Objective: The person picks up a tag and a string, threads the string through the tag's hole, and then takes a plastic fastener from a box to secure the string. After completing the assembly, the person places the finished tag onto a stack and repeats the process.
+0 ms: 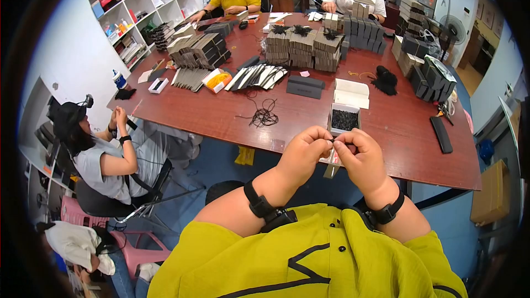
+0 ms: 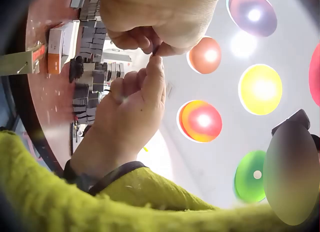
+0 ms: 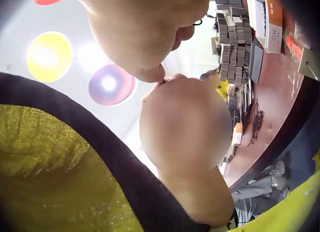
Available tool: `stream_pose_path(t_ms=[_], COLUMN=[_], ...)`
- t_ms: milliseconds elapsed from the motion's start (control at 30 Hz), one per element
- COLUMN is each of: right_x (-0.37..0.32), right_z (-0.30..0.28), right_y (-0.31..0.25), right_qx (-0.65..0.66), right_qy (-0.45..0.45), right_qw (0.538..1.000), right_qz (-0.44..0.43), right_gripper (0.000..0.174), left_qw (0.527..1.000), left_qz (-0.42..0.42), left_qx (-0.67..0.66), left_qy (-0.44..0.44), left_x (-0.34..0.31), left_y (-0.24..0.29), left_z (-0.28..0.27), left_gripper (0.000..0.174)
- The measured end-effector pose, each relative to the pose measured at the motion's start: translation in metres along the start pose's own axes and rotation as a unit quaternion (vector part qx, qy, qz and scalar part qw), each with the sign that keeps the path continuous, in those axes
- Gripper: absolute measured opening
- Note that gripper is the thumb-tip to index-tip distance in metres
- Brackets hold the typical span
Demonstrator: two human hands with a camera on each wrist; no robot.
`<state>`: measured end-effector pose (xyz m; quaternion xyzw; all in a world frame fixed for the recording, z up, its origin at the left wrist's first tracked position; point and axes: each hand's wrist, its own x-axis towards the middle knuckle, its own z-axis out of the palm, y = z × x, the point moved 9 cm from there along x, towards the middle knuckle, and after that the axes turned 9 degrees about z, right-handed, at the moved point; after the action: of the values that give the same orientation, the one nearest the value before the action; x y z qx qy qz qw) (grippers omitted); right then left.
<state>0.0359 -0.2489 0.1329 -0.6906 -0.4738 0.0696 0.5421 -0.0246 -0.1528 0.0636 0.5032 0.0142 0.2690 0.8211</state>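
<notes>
Both hands meet just above the table's near edge, fingertips almost touching. My left hand pinches a small black piece between thumb and curled forefinger. From the other side my right hand pinches at the same piece. It shows as a dark sliver between the fingertips in the left wrist view; its exact kind I cannot tell. In the right wrist view a thin black loop sticks out by the right hand's fingers. Just beyond the hands stands an open white box full of small black pieces.
A long red-brown table carries stacks of grey-black boxes, a tangle of black cord, a flat dark case and a black tassel bundle. A seated person is at the left; others sit across the table.
</notes>
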Motion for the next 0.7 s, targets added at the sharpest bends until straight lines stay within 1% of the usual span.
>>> stream_pose_path(t_ms=[33, 67, 100, 133, 167, 200, 233, 267, 300, 333, 400, 533, 700], right_x=[0.000, 0.001, -0.001, -0.001, -0.002, -0.003, -0.003, -0.004, -0.004, -0.005, -0.004, -0.006, -0.006], right_z=[0.002, 0.008, 0.017, 0.016, 0.018, 0.019, 0.018, 0.019, 0.021, 0.022, 0.023, 0.023, 0.024], right_y=[0.005, 0.027, 0.045, 0.044, 0.046, 0.047, 0.047, 0.048, 0.049, 0.048, 0.047, 0.048, 0.048], right_qx=[0.000, 0.140, 0.275, 0.275, 0.303, 0.331, 0.331, 0.338, 0.345, 0.345, 0.360, 0.352, 0.351], right_qy=[-0.001, -0.036, -0.070, -0.070, -0.078, -0.085, -0.084, -0.091, -0.099, -0.100, -0.109, -0.117, -0.129], right_qw=[1.000, 0.985, 0.942, 0.942, 0.929, 0.914, 0.914, 0.909, 0.904, 0.903, 0.898, 0.902, 0.901], right_qz=[0.000, 0.091, 0.178, 0.178, 0.198, 0.218, 0.218, 0.226, 0.234, 0.234, 0.229, 0.222, 0.221], right_gripper=[0.005, 0.006, 0.007, 0.007, 0.007, 0.007, 0.007, 0.007, 0.006, 0.006, 0.006, 0.006, 0.007], left_qw=[1.000, 1.000, 0.999, 0.999, 0.994, 0.971, 0.971, 0.926, 0.860, 0.860, 0.843, 0.844, 0.853], left_qz=[0.000, -0.003, -0.006, -0.006, 0.080, 0.164, 0.164, 0.221, 0.273, 0.273, 0.273, 0.273, 0.253], left_qx=[0.000, -0.018, -0.037, -0.037, 0.069, 0.173, 0.173, 0.304, 0.428, 0.429, 0.462, 0.461, 0.455], left_qy=[0.001, 0.012, 0.022, 0.023, 0.024, 0.024, 0.024, -0.016, -0.055, -0.054, -0.028, -0.025, -0.029], left_x=[0.000, 0.001, 0.001, 0.000, 0.000, -0.003, -0.004, -0.009, -0.014, -0.014, -0.013, -0.012, -0.011], left_y=[0.001, 0.003, 0.003, 0.003, 0.018, 0.035, 0.042, 0.061, 0.073, 0.073, 0.075, 0.073, 0.071], left_z=[0.002, 0.005, 0.006, 0.005, 0.001, 0.001, 0.002, 0.016, 0.030, 0.031, 0.030, 0.029, 0.029], left_gripper=[0.005, 0.007, 0.009, 0.009, 0.011, 0.013, 0.013, 0.014, 0.014, 0.014, 0.013, 0.014, 0.011])
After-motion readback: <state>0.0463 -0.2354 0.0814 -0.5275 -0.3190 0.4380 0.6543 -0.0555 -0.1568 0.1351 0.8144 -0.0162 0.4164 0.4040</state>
